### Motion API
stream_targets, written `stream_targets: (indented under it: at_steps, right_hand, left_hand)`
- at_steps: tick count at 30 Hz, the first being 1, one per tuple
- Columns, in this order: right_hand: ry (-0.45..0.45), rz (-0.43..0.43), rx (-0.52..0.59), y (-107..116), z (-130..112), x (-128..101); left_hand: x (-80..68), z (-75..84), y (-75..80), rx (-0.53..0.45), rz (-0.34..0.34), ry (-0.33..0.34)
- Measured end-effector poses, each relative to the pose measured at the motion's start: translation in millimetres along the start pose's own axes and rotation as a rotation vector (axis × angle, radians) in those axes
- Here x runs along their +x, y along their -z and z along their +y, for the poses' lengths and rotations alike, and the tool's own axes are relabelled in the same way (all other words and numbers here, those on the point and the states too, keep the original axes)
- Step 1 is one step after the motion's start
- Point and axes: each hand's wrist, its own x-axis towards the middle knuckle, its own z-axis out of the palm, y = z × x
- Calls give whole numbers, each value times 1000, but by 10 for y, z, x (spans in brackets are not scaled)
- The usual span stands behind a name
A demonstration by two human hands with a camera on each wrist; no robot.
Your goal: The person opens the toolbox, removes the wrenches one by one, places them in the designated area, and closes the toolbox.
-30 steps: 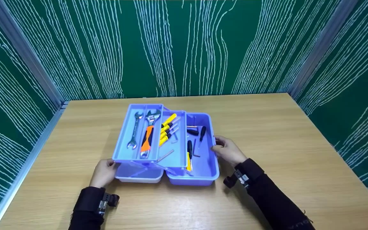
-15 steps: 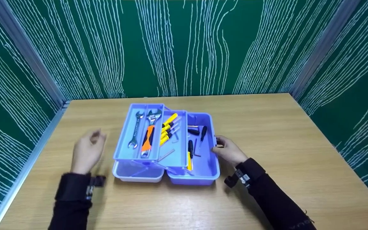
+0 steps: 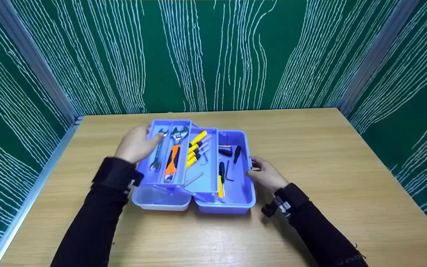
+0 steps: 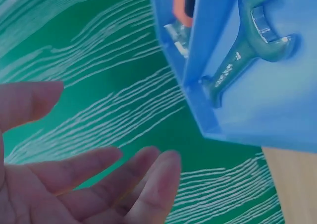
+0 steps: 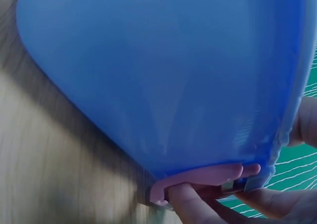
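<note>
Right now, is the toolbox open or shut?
Open. The toolbox has its trays spread out sideways, with a wrench and yellow screwdrivers exposed in them.

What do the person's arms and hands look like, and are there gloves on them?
No gloves: the left hand and right hand are bare. Both sleeves are black, with wide black wristbands carrying small dark gadgets. Faint pale letters mark the right sleeve.

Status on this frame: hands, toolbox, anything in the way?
Left hand open, at the upper tray, contact unclear. Right hand gripping the toolbox at its pink latch. Toolbox standing open. Possible snag: wrenches lying in that tray.
</note>
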Motion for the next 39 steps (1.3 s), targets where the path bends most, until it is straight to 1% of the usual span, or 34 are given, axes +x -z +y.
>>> stream_targets:
  at_steps: [2, 4, 6, 12, 16, 20, 22, 26, 28, 32, 33, 39]
  right_hand:
    - [7, -4, 2, 4, 0, 2]
    - [9, -5, 6, 7, 0, 3]
    - [7, -6, 10, 11, 0, 5]
    - [12, -8, 12, 15, -3, 1]
    - [10, -3, -14, 12, 6, 2]
    - [4, -5, -11, 12, 16, 8]
    - [0, -5, -4, 13, 16, 9]
    - [0, -3, -4, 16, 5, 1]
    - [7, -5, 5, 13, 2, -1]
    - [8, -8, 38, 4, 3, 1]
    - [6, -9, 47, 2, 3, 2]
    - [-4, -7, 34, 5, -9, -9]
  left_hand:
    - [76, 44, -34, 46, -61, 25]
    - [132, 74, -69, 108, -104, 33]
    - [179, 99, -108, 145, -146, 53]
    - [274, 106, -199, 244, -194, 95]
    - [324, 123, -232, 326, -193, 92]
    - [362, 142, -269, 422, -189, 59]
    - [371, 142, -288, 468, -181, 30]
    - [378, 127, -325, 522, -146, -12]
    - [380, 120, -341, 546, -112, -38]
    - [385, 117, -360, 582, -67, -76]
    - [386, 118, -360, 580, -64, -76]
    - [388, 113, -338, 505, -77, -21]
